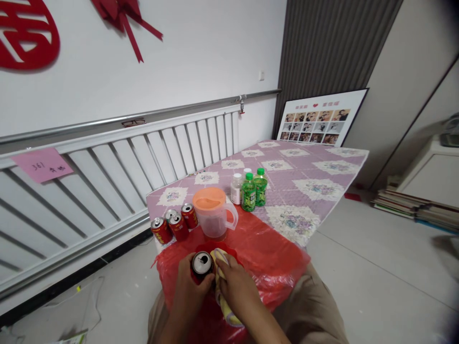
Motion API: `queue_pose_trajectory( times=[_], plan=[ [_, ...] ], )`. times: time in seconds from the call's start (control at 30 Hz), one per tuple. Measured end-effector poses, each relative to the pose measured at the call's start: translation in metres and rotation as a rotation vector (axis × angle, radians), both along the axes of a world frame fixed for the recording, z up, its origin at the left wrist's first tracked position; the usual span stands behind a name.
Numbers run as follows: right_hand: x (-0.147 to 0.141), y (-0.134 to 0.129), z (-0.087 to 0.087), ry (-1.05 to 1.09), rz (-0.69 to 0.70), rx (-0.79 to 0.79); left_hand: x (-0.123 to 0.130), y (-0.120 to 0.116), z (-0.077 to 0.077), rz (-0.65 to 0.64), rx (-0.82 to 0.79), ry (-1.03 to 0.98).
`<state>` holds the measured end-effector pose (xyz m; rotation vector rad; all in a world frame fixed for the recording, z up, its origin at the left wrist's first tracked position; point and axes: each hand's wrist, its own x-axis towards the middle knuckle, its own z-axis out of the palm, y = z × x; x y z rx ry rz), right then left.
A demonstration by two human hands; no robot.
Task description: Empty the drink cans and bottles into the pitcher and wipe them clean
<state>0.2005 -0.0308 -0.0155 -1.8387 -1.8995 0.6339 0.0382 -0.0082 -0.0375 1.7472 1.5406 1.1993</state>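
An opened drink can (202, 263) stands upright in the grip of my left hand (190, 277), its silver top facing me. My right hand (234, 282) clutches a yellow cloth (224, 306) and presses it against the can's right side. Below both hands is a red dish (233, 255) with a wavy rim, largely hidden by them. Just beyond stands a clear plastic pitcher (213, 222) with an orange lid and a handle on its right. Several red cans (178, 227) with opened tops are grouped left of the pitcher.
Green-capped bottles (248, 196) and white-capped bottles (236, 188) stand behind the pitcher. Red plastic sheeting (276, 248) covers the near part of the table with its patterned cloth (326, 188). A white radiator (143, 167) runs along the left wall. Stacked books (405, 208) lie on the floor, right.
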Motion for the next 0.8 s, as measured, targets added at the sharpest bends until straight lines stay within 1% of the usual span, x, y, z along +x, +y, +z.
queue_pose_trajectory(
  times=[0.1,0.2,0.27,0.33,0.47,0.67,0.73,0.8],
  plan=[
    [0.002,-0.002,-0.003,0.054,0.021,0.039,0.001,0.001,0.003,-0.029,-0.015,-0.047],
    [0.005,-0.005,-0.005,0.216,0.037,0.14,-0.002,0.003,0.002,-0.073,-0.048,-0.09],
    [0.007,-0.005,-0.005,0.3,0.02,0.19,-0.004,0.004,0.001,-0.107,-0.082,-0.128],
    [0.008,-0.005,-0.003,0.332,0.0,0.217,-0.005,0.004,0.001,-0.142,-0.107,-0.171],
    [0.008,0.0,0.002,0.316,0.016,0.236,-0.004,0.005,0.004,-0.226,-0.146,-0.233],
    [0.007,0.002,-0.006,0.195,0.035,0.103,-0.006,0.008,0.005,-0.297,-0.174,-0.257],
    [0.008,0.0,-0.007,0.189,0.044,0.103,-0.008,0.008,0.005,-0.32,-0.179,-0.263],
    [0.01,-0.002,-0.005,0.218,0.057,0.136,-0.01,0.009,0.003,-0.352,-0.193,-0.266]
  ],
)
